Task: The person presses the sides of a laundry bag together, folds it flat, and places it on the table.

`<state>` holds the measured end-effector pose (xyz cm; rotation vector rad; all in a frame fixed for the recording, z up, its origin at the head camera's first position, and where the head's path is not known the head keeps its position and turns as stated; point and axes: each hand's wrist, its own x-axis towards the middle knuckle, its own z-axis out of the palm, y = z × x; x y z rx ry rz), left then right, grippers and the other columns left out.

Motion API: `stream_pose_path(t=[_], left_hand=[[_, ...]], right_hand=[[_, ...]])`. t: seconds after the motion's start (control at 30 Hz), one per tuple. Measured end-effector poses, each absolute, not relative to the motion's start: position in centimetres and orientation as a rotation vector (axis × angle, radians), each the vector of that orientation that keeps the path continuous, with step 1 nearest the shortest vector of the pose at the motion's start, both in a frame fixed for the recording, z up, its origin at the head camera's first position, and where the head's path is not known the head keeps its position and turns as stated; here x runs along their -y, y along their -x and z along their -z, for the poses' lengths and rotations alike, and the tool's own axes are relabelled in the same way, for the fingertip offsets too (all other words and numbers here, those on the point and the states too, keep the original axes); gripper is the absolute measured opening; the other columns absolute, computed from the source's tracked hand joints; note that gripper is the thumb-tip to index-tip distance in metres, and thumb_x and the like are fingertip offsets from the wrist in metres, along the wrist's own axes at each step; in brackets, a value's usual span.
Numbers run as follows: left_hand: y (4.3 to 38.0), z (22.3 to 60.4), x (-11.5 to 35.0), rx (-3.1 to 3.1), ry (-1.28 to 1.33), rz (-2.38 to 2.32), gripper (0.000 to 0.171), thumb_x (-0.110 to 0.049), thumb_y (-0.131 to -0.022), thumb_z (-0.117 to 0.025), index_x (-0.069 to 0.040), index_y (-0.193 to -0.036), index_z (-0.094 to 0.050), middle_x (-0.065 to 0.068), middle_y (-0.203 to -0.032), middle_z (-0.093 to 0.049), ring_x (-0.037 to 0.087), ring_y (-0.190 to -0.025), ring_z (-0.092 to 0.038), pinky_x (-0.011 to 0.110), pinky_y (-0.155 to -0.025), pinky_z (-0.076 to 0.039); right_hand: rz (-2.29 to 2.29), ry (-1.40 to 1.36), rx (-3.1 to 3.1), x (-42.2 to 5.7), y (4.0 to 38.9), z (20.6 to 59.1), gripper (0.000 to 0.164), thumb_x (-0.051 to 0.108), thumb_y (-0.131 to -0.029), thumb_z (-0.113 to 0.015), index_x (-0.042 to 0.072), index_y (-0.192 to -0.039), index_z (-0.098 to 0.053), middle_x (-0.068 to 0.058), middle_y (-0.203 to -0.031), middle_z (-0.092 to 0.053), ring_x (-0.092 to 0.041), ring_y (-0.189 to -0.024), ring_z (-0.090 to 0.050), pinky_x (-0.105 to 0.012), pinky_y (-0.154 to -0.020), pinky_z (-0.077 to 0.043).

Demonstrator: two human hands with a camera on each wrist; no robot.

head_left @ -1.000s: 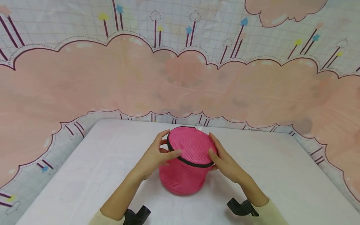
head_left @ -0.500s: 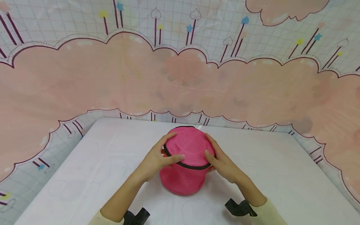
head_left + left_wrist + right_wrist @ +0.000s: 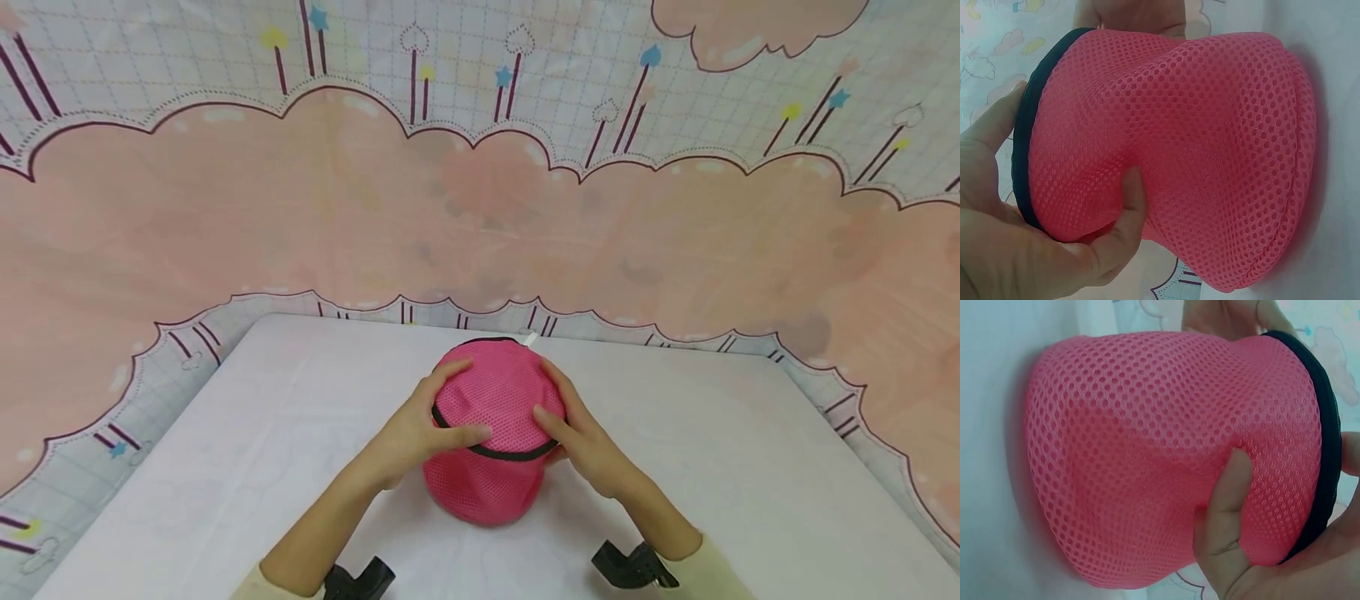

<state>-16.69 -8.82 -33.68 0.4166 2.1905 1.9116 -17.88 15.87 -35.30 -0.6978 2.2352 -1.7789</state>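
A pink mesh laundry bag (image 3: 483, 492), shaped like a drum with a black band round its top edge, stands on the white table (image 3: 750, 467). My left hand (image 3: 412, 429) grips the left of its upper rim, thumb on the mesh top and other fingers round the side. On the opposite side my right hand (image 3: 592, 442) holds the rim likewise, its thumb on the top. Both wrist views show fingers pressing dents into the mesh wall (image 3: 1210, 125) below the black band (image 3: 1329, 437). The bag's inside is hidden.
Behind the table hangs a patterned cloth (image 3: 480, 233) with peach clouds and candle drawings. Black wrist mounts (image 3: 360, 579) sit on both forearms, low over the table. The table's far edge lies just behind the bag.
The bag's top has tilted toward me and shifted slightly left. Both hands have moved with it, still gripping the rim, while its base stays nearly in place.
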Motion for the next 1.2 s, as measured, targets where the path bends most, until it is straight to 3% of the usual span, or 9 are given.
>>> stream_pose_path(t=[0.17, 0.43, 0.8, 1.2], left_hand=[[16.5, 33.8, 8.7, -2.184, -0.395, -1.925, 0.084, -0.023, -0.077, -0.081, -0.029, -0.146, -0.034, 0.009, -0.139, -0.038, 0.028, -0.118, -0.048, 0.039, -0.091, -0.048], [16.3, 33.7, 8.5, -2.152, -0.383, -1.938, 0.084, -0.021, -0.076, -0.081, -0.028, -0.146, -0.034, 0.008, -0.14, -0.038, 0.029, -0.12, -0.047, 0.039, -0.091, -0.049], [16.5, 33.9, 8.4, -2.139, -0.371, -1.932, 0.081, -0.021, -0.079, -0.079, -0.024, -0.146, -0.033, 0.014, -0.14, -0.038, 0.033, -0.121, -0.045, 0.041, -0.087, -0.051], [16.7, 34.3, 8.6, -2.079, -0.414, -1.934, 0.084, -0.019, -0.08, -0.078, -0.023, -0.147, -0.028, 0.016, -0.141, -0.035, 0.034, -0.12, -0.046, 0.041, -0.088, -0.05]], right_hand=[[1.847, 0.653, -2.143, -15.5, 17.8, 35.5, 0.062, 0.019, -0.101, -0.042, 0.021, -0.154, -0.011, -0.012, -0.151, -0.015, -0.038, -0.116, -0.042, -0.043, -0.07, -0.055], [2.014, 0.569, -1.988, -15.0, 17.8, 36.0, 0.063, 0.012, -0.098, -0.042, 0.02, -0.153, -0.014, -0.012, -0.153, -0.013, -0.04, -0.131, -0.028, -0.039, -0.09, -0.049], [2.126, 0.528, -1.898, -14.5, 17.7, 36.3, 0.063, 0.005, -0.095, -0.042, 0.011, -0.152, -0.017, -0.014, -0.155, -0.012, -0.035, -0.129, -0.032, -0.031, -0.091, -0.048], [2.164, 0.45, -1.881, -14.2, 17.5, 36.5, 0.062, 0.004, -0.093, -0.041, 0.015, -0.151, -0.022, -0.012, -0.151, -0.019, -0.032, -0.127, -0.035, -0.034, -0.09, -0.049]])
